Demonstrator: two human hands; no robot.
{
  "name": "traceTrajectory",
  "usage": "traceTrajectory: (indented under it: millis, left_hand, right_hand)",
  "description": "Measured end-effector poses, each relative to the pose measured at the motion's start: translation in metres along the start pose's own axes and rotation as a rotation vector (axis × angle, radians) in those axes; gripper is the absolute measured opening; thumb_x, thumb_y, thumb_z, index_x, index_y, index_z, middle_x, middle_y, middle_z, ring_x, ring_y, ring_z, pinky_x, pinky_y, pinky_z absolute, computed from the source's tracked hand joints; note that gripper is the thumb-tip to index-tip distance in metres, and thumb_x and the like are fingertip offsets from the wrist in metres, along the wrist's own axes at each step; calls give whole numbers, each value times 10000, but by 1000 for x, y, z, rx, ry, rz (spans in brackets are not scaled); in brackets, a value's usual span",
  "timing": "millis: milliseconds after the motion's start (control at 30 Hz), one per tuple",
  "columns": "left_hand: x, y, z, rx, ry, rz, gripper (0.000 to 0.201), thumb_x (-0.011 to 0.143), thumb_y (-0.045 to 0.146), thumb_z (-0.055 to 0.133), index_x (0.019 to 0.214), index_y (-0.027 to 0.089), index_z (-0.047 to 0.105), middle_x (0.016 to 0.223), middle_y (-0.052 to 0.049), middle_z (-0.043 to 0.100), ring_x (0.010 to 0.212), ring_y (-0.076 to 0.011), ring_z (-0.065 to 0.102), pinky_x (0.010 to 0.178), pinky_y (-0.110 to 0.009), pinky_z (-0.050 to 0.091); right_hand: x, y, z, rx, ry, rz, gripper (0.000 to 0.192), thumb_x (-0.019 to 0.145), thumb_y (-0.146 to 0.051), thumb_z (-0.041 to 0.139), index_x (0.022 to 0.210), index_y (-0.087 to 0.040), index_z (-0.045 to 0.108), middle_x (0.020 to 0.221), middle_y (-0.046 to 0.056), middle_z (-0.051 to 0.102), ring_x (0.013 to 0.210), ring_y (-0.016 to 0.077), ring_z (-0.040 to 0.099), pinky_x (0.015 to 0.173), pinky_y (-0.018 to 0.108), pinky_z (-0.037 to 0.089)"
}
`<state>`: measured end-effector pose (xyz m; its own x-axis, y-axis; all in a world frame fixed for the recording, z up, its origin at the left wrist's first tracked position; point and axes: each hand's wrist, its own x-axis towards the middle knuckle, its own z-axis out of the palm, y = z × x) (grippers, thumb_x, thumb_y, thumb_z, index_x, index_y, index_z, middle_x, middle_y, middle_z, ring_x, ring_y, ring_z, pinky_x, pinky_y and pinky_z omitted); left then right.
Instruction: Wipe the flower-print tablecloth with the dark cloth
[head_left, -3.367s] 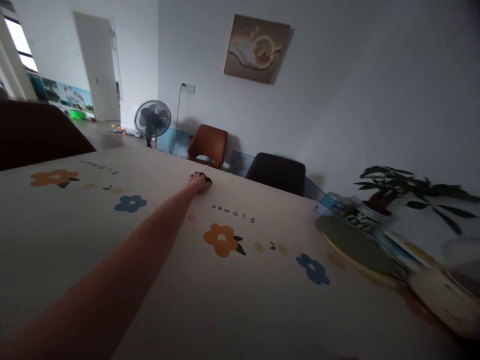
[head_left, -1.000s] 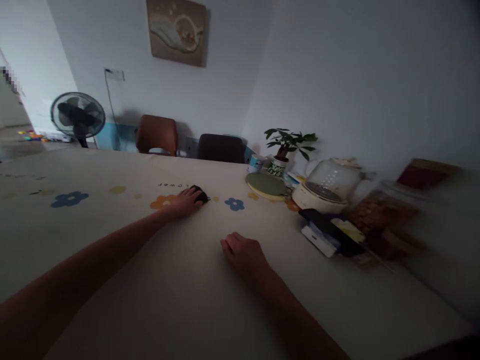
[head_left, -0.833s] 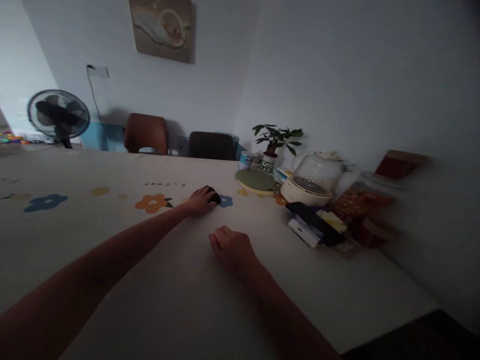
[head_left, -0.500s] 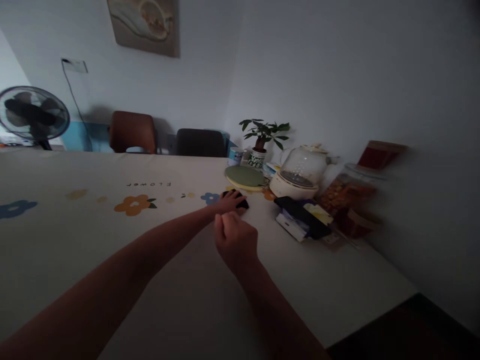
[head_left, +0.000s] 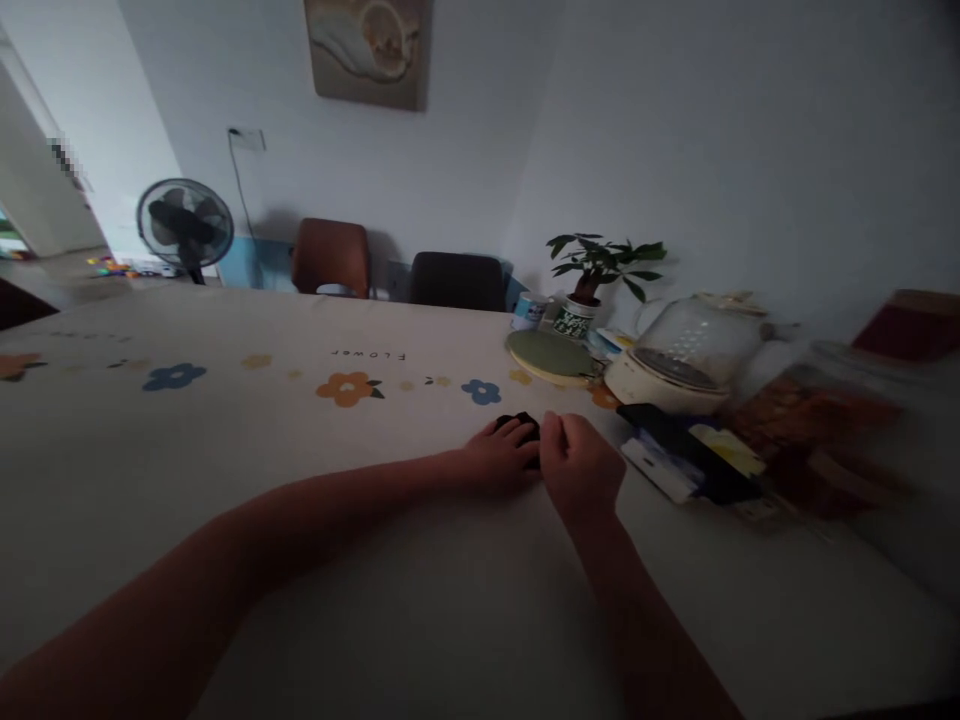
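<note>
Bare forearms, no sleeves, no rings.

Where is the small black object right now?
The black object lies on the tablecloth under the left hand, beside the right hand, near the blue flower print.

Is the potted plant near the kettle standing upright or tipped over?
Upright: the potted plant stands on its pot on the table, leaves spreading above, beside the glass kettle.

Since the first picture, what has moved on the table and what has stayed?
The left hand slid the dark object from the table's far side toward the clutter on the right. The right hand came in and now touches it beside the left. Kettle, plant and green mat stayed.
</note>
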<state>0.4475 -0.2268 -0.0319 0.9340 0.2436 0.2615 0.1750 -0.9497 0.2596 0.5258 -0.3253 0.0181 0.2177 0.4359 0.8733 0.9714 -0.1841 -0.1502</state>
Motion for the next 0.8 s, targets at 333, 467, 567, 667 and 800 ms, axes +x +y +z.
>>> traceTrajectory:
  millis: [333, 467, 567, 667, 800]
  left_hand:
    - [-196, -106, -101, 167, -84, -463, 517, 961, 457, 340, 1396, 208, 470, 1574, -102, 284, 1475, -233, 217, 1218, -431, 177]
    - [-288, -163, -143, 218, -97, -843, 591, 932, 501, 280, 1447, 241, 411, 1593, -78, 244, 1466, -269, 236, 1200, -535, 151]
    - [-359, -201, -174, 261, -55, -1082, 639, 923, 533, 240, 1481, 244, 358, 1598, -75, 228, 1459, -302, 241, 1175, -604, 140]
    - [-420, -230, -200, 292, -15, -1274, 661, 930, 554, 220, 1496, 231, 325, 1609, -75, 195, 1472, -303, 191, 1164, -624, 132]
    - [-478, -245, -226, 323, 25, -1425, 670, 959, 545, 170, 1498, 165, 289, 1607, -109, 181, 1477, -315, 142, 1108, -700, 150]
  right_hand:
    - [-3, -6, 3, 33, -254, 103, 379, 855, -462, 316, 570, -215, 354, 541, 24, 460, 486, 134, 359, 528, 271, 183]
    - [-5, -7, 5, 20, -310, 109, 369, 835, -471, 319, 576, -215, 380, 557, 30, 467, 491, 141, 375, 525, 275, 184]
    - [-4, -12, 4, 10, -373, 151, 348, 801, -482, 318, 572, -224, 370, 559, 31, 446, 507, 155, 380, 525, 284, 185]
    - [-3, -16, 4, -22, -445, 211, 322, 764, -484, 318, 566, -233, 360, 567, 33, 438, 527, 172, 394, 530, 289, 205]
    - [-2, -18, 7, -81, -547, 263, 336, 733, -510, 296, 539, -243, 359, 561, 39, 462, 516, 189, 406, 518, 295, 231]
